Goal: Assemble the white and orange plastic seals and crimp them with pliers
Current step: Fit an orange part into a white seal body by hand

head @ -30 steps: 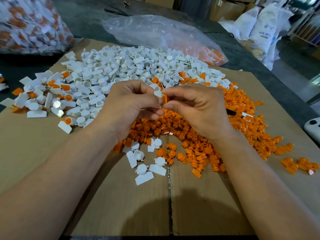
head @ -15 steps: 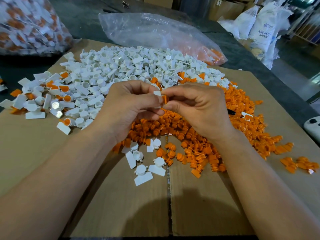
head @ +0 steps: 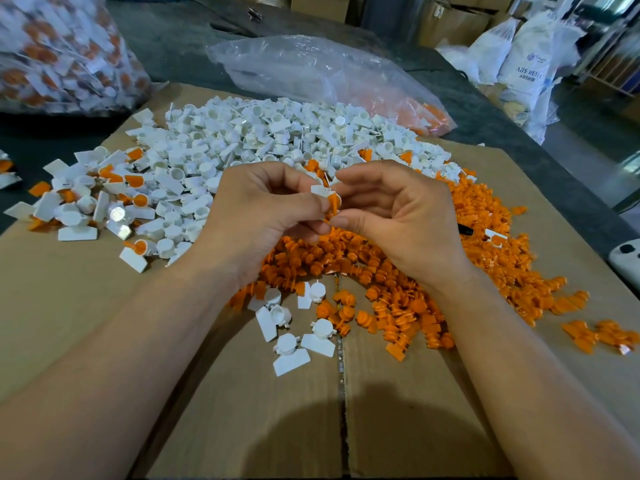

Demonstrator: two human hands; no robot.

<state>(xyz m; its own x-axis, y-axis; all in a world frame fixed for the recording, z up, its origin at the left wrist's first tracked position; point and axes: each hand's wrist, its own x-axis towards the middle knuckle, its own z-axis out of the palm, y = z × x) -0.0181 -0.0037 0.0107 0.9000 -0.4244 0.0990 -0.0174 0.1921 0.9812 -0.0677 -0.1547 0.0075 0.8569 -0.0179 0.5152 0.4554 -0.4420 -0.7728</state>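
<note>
My left hand (head: 256, 213) and my right hand (head: 401, 216) meet above the piles in the middle of the cardboard (head: 69, 299). Between the fingertips sit a white seal body (head: 319, 189) and an orange insert (head: 333, 204); the left pinches the white piece, the right pinches the orange one, and the two parts touch. A large heap of white seal bodies (head: 263, 136) lies behind the hands. Orange inserts (head: 415, 299) spread below and to the right. Only a black handle tip (head: 465, 230), perhaps of the pliers, pokes out behind my right hand.
A few loose white bodies (head: 294, 341) lie near the cardboard seam. Assembled seals (head: 114, 202) are scattered at the left. A clear bag (head: 311, 74) lies at the back, a full bag of seals (head: 59, 53) at the far left. The table edge runs along the right.
Both hands stay together at the same spot; the fingers have shifted slightly and the orange insert now shows more between the fingertips.
</note>
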